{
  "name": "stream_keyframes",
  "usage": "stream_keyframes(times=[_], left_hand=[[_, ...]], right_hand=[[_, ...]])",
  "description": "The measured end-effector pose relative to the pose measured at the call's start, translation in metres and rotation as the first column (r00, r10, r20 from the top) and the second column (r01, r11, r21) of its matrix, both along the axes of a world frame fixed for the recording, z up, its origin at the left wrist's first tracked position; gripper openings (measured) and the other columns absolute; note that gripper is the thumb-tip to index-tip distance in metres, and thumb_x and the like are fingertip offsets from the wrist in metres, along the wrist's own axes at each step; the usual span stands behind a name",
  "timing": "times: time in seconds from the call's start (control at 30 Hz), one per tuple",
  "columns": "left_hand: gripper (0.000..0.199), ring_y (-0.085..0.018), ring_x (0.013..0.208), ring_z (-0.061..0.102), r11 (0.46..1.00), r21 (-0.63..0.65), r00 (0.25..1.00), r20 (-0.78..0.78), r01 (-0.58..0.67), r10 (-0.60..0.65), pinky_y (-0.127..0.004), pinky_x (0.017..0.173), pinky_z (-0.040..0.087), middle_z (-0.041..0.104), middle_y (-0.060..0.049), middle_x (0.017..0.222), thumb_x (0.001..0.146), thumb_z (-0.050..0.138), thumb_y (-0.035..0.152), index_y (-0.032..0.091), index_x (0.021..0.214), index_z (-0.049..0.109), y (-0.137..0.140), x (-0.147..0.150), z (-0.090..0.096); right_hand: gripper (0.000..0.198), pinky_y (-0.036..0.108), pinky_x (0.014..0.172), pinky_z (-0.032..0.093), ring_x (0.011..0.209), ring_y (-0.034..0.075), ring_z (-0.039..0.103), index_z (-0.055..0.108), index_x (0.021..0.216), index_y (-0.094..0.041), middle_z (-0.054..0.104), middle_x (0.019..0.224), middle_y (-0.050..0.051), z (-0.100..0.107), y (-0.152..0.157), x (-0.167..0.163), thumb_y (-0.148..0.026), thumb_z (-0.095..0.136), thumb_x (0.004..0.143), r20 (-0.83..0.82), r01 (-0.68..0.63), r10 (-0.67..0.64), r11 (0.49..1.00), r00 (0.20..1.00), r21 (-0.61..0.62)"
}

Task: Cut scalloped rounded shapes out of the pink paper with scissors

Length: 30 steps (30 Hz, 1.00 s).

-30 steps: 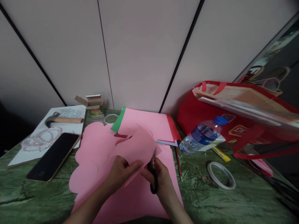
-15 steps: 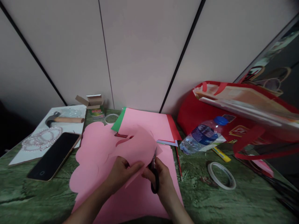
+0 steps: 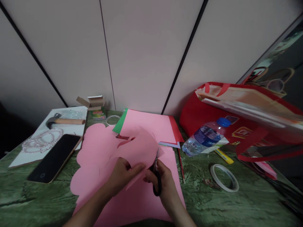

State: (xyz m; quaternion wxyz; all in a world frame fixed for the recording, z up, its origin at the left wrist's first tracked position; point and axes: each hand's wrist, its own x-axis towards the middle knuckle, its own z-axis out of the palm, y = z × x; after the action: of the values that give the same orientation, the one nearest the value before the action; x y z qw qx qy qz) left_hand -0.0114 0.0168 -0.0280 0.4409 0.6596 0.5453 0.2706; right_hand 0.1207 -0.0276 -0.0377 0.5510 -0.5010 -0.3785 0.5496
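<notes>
My left hand (image 3: 126,175) pinches a curved piece of pink paper (image 3: 139,148) between thumb and fingers, held up over the stack below. Black-handled scissors (image 3: 157,183) are in my right hand (image 3: 163,179), with fingers through the loops. Their blades point away from me and meet the right edge of the raised paper. Underneath lie large pink sheets (image 3: 142,205). Pink paper cut with scalloped edges (image 3: 94,148) lies flat to the left of my hands.
Behind are pink, green and red sheets (image 3: 149,124). On the left lie a phone (image 3: 55,159), a hammer (image 3: 68,121), beads (image 3: 42,142) and an opened box (image 3: 97,110). A water bottle (image 3: 204,138), tape roll (image 3: 224,178), pencil (image 3: 181,167) and red bag (image 3: 199,107) are right.
Very little differs. The scissors' handles and my right fingers have shifted slightly at the paper's edge; my left hand keeps its hold.
</notes>
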Motion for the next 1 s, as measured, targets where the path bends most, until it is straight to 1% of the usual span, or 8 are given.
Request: stream_keyframes(times=[0.17, 0.3, 0.4, 0.6, 0.83, 1.0], left_hand=[[0.048, -0.006, 0.043, 0.016, 0.999, 0.005, 0.999, -0.033, -0.04, 0.04, -0.023, 0.038, 0.012, 0.015, 0.007, 0.045, 0.063, 0.055, 0.042, 0.022, 0.042, 0.017, -0.0002, 0.0006, 0.0], [0.048, -0.006, 0.042, 0.016, 0.999, -0.005, 0.999, -0.022, -0.032, 0.032, -0.023, 0.038, 0.012, 0.015, 0.007, 0.044, 0.063, 0.054, 0.043, 0.022, 0.042, 0.017, 0.0003, 0.0007, 0.0009], [0.049, -0.005, 0.042, 0.015, 0.999, 0.01, 0.998, -0.036, -0.042, 0.043, -0.023, 0.038, 0.011, 0.014, 0.007, 0.044, 0.063, 0.055, 0.042, 0.022, 0.042, 0.016, 0.001, 0.0, 0.0012], [0.048, -0.005, 0.042, 0.014, 1.0, 0.027, 1.0, 0.018, 0.002, -0.003, -0.023, 0.038, 0.01, 0.014, 0.007, 0.045, 0.066, 0.054, 0.039, 0.021, 0.043, 0.016, 0.0033, -0.002, 0.0013], [0.046, -0.006, 0.044, 0.016, 0.999, 0.029, 0.999, 0.039, 0.019, -0.02, -0.023, 0.039, 0.011, 0.016, 0.007, 0.047, 0.066, 0.054, 0.04, 0.021, 0.044, 0.019, 0.0039, -0.0048, 0.0012], [0.042, -0.006, 0.044, 0.019, 0.999, 0.025, 0.995, 0.081, 0.048, -0.05, -0.023, 0.039, 0.013, 0.018, 0.006, 0.047, 0.067, 0.053, 0.038, 0.021, 0.045, 0.023, 0.0055, -0.006, 0.0007]], right_hand=[[0.023, 0.024, 0.05, 0.042, 0.052, 0.01, 0.044, 0.055, 0.077, -0.016, 0.05, 0.061, -0.004, 0.002, -0.0011, -0.0009, -0.031, 0.065, 0.063, -0.009, 0.013, -0.013, 1.0, 1.0, -0.007], [0.021, 0.024, 0.05, 0.044, 0.052, 0.01, 0.044, 0.055, 0.079, -0.016, 0.051, 0.063, -0.003, 0.0013, -0.0023, -0.0006, -0.028, 0.064, 0.064, -0.011, 0.009, -0.009, 1.0, 1.0, -0.016], [0.019, 0.024, 0.051, 0.046, 0.053, 0.009, 0.044, 0.055, 0.077, -0.016, 0.05, 0.063, -0.004, -0.0003, -0.0022, -0.0005, -0.026, 0.063, 0.064, -0.014, 0.013, -0.013, 1.0, 1.0, -0.017], [0.017, 0.022, 0.047, 0.044, 0.048, 0.008, 0.045, 0.053, 0.069, -0.016, 0.047, 0.058, -0.006, 0.0013, -0.0012, -0.001, -0.026, 0.065, 0.062, -0.006, 0.031, -0.031, 0.999, 0.999, -0.026], [0.022, 0.023, 0.045, 0.045, 0.045, 0.008, 0.046, 0.051, 0.065, -0.017, 0.047, 0.051, -0.007, 0.0054, -0.0026, -0.0016, -0.031, 0.067, 0.06, -0.01, 0.048, -0.049, 0.997, 0.999, -0.052], [0.023, 0.023, 0.043, 0.045, 0.043, 0.009, 0.047, 0.049, 0.063, -0.018, 0.047, 0.048, -0.007, 0.005, -0.0026, -0.0026, -0.03, 0.068, 0.058, -0.02, 0.068, -0.069, 0.995, 0.997, -0.068]])
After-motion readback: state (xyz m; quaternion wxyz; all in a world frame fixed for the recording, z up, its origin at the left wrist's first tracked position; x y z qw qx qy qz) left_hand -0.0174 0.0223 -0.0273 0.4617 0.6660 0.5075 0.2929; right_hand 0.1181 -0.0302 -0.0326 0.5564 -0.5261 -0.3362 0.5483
